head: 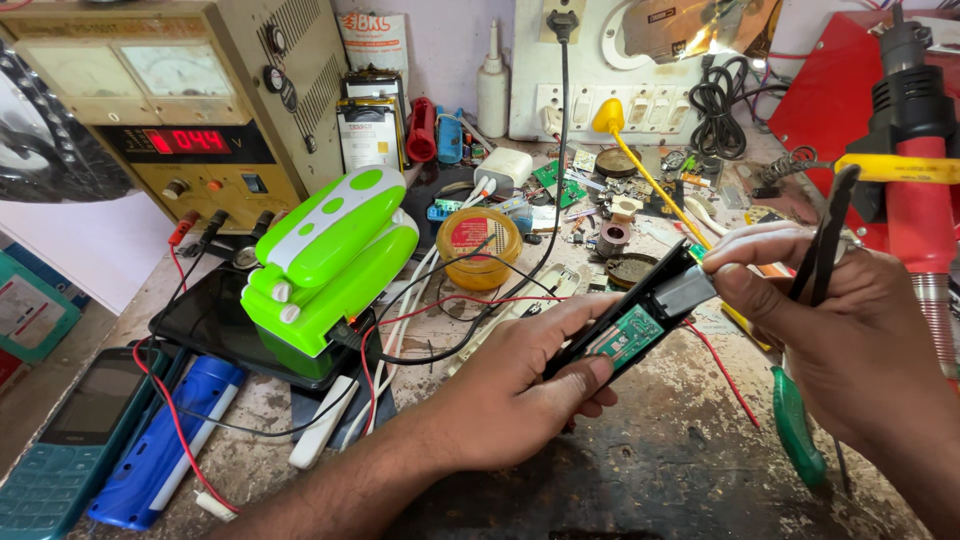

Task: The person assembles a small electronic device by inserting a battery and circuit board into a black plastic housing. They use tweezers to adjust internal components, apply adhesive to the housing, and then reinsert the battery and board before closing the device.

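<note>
**Both hands closing on an opened black device**

Left hand (520, 385) is cupping the black casing (640, 305) from below, fingers curled shut along its lower edge, green circuit board (628, 335) facing up. Right hand (850, 330) is pinching the casing's upper end while gripping black tweezers (825, 235). Casing's long axis is running lower-left to upper-right between the hands, above the workbench (680, 460). Red wire (722, 375) is trailing beneath.

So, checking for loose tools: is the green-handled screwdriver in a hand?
No, the green-handled screwdriver lies on the bench under the right hand.

The lamp (330, 265) lies on a tablet (210, 320), before the power supply (200, 100).
</note>
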